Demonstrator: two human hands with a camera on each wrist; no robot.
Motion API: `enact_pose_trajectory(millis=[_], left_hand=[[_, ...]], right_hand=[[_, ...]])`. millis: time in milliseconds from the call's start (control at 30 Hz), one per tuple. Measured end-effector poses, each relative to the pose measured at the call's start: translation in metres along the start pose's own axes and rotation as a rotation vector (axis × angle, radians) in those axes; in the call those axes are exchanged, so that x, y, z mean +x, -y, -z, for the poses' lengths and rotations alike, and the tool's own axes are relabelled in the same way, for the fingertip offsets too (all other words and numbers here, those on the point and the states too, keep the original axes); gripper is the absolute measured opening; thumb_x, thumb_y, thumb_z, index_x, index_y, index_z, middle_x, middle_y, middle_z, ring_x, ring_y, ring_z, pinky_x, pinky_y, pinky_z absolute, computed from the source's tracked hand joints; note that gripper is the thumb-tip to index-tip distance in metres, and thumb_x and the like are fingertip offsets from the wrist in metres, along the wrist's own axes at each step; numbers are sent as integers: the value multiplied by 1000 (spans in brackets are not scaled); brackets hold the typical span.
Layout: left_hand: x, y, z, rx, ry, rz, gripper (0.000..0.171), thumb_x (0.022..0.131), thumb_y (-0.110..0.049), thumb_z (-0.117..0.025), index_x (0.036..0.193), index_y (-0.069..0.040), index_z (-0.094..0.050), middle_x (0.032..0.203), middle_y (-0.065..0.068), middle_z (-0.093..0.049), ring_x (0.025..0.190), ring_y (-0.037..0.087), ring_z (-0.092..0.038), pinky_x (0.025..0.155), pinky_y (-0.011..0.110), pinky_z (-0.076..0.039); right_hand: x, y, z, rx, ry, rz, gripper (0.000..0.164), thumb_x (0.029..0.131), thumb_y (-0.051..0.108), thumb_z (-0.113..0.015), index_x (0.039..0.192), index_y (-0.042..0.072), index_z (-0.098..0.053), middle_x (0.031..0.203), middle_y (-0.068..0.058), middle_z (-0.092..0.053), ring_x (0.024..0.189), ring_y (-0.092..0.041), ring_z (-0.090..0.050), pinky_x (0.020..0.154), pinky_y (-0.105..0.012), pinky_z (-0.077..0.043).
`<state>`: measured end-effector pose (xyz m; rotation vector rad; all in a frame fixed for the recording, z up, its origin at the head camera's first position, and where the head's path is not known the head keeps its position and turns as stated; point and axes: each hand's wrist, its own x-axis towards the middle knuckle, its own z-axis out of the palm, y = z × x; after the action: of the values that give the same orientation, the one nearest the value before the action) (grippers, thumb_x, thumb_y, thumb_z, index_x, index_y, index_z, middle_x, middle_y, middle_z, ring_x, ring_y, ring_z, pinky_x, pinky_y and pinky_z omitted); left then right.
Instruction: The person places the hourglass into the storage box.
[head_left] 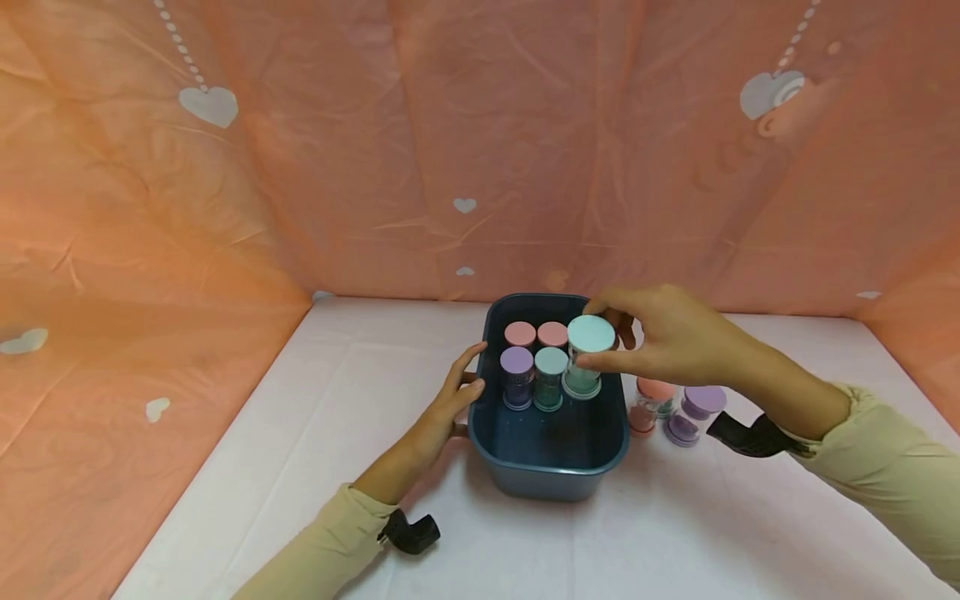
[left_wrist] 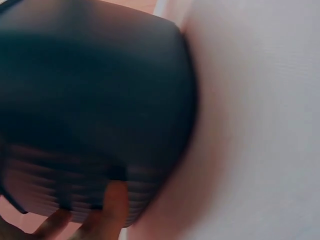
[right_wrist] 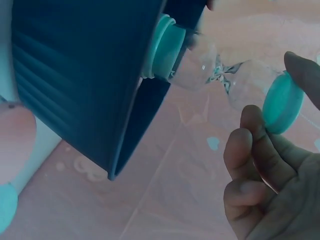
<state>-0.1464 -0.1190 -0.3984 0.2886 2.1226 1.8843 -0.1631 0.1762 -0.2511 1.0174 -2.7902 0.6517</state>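
Note:
A dark blue plastic bin (head_left: pixel 551 450) stands on the white-covered table. My right hand (head_left: pixel 663 333) pinches a sand timer (head_left: pixel 590 335) by its mint top cap, thumb on one side and fingers on the other. That timer is upright, its lower end inside the bin at the right; the right wrist view shows its clear bulbs (right_wrist: pixel 247 82) between mint caps. Beside it in the bin stand a purple-capped timer (head_left: pixel 517 362), a mint-capped timer (head_left: pixel 551 363) and two pink-capped timers (head_left: pixel 520 334). My left hand (head_left: pixel 442 408) touches the bin's left side, fingers fairly straight against the ribbed outer wall (left_wrist: pixel 75 195).
Right of the bin, a purple-capped timer (head_left: pixel 703 402) and a coral-capped timer (head_left: pixel 655 389) stand on the table (head_left: pixel 337 367), with another partly hidden behind them. An orange sheet with pale hearts (head_left: pixel 465 150) hangs at the back and sides.

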Motion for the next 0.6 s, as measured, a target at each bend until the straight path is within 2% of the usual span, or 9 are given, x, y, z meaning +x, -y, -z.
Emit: enact_pose_trajectory(millis=[133, 233, 433, 600], left_hand=[[-1, -6, 6, -30, 59, 42, 54, 100, -43, -42, 149, -54, -22, 149, 14, -26, 142, 43, -31, 96, 66, -44], [-2, -11, 11, -57, 106, 66, 55, 100, -39, -43, 149, -52, -22, 151, 15, -25, 143, 44, -29, 95, 68, -44], [-4, -19, 19, -102, 168, 62, 55, 102, -30, -46, 153, -41, -27, 157, 15, -20, 144, 45, -29, 88, 56, -53], [-6, -24, 21, -110, 163, 67, 51, 101, -27, -49, 150, -33, -34, 157, 13, -23, 142, 46, -32, 86, 52, -54]], right_hand=[[2, 0, -9, -9, 25, 9, 41, 78, 51, -80, 108, 25, -67, 74, 14, -60, 70, -5, -57, 61, -24, -46], [3, 0, -16, -17, 43, 16, 41, 77, 49, -82, 107, 25, -67, 73, 16, -60, 68, -3, -57, 62, -23, -47], [7, -2, -28, -68, 99, 25, 46, 78, 53, -79, 112, 23, -66, 71, 13, -56, 66, -4, -52, 60, -23, -45], [12, -1, -36, -71, 154, 40, 48, 79, 53, -78, 115, 23, -65, 71, 10, -55, 66, -6, -50, 59, -25, -44]])
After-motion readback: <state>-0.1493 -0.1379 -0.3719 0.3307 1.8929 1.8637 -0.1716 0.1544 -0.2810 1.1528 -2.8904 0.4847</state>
